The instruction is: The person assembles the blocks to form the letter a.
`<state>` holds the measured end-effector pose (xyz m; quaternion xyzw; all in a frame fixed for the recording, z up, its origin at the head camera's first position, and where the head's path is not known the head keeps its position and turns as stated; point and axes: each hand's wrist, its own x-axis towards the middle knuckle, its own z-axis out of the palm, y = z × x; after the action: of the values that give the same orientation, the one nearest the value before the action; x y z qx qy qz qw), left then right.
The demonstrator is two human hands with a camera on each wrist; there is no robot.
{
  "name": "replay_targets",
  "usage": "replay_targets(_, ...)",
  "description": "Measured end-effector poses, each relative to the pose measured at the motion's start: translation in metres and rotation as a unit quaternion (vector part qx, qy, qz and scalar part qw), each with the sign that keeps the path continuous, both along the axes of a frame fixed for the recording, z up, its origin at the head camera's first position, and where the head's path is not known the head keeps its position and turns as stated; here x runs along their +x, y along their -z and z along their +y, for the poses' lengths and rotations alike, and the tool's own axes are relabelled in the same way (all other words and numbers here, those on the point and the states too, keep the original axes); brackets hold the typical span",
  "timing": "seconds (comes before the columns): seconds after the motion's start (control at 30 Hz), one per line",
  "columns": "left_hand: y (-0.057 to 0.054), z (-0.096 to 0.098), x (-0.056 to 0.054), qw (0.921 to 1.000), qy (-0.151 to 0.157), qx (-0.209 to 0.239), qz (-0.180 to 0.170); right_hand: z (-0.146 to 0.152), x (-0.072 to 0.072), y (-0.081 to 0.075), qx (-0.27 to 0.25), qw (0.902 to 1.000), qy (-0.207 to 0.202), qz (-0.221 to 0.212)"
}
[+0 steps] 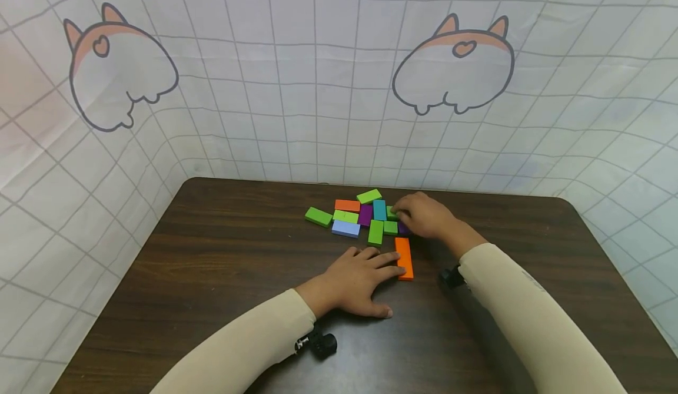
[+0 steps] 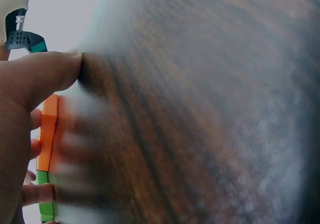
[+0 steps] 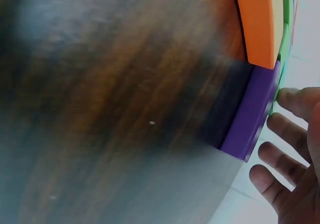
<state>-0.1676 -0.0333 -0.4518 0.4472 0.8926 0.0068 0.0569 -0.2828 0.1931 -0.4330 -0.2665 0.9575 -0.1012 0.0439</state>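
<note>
My left hand (image 1: 362, 281) lies spread low over the table, two fingertips resting on a long orange block (image 1: 405, 258). In the left wrist view its thumb (image 2: 55, 71) points away from that orange block (image 2: 48, 134). Farther back, my right hand (image 1: 426, 216) reaches in from the right, fingertips at a small green block (image 1: 391, 212). Partly hidden beneath this hand is a dark purple block (image 1: 402, 228). The right wrist view has the purple block (image 3: 250, 114) beside the fingers, which are loosely bent and spread apart.
Flat blocks cluster left of my right hand: a teal block (image 1: 379, 210), a purple one (image 1: 365, 215), a light blue one (image 1: 346, 228), an orange one (image 1: 347, 205) and several greens. One green block (image 1: 319, 217) forms the left end. A white gridded curtain (image 1: 296, 88) encloses the dark wooden table (image 1: 222, 235).
</note>
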Motion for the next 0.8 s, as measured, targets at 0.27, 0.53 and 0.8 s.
replay_targets(0.27, -0.002, -0.001, 0.000, 1.0000, 0.003, -0.004, -0.003, -0.002, -0.010, -0.003, 0.000, 0.9997, 0.017, -0.017)
replay_targets(0.53, -0.003, -0.001, -0.001, 1.0000, 0.000, -0.008, -0.005, -0.003, -0.017, -0.004, 0.000, 0.9991, 0.033, -0.027)
replay_targets(0.8, -0.004, -0.001, -0.001, 0.9999, -0.006, 0.000, -0.015, 0.009, -0.009, -0.012, -0.010, 0.9995, 0.030, 0.008)
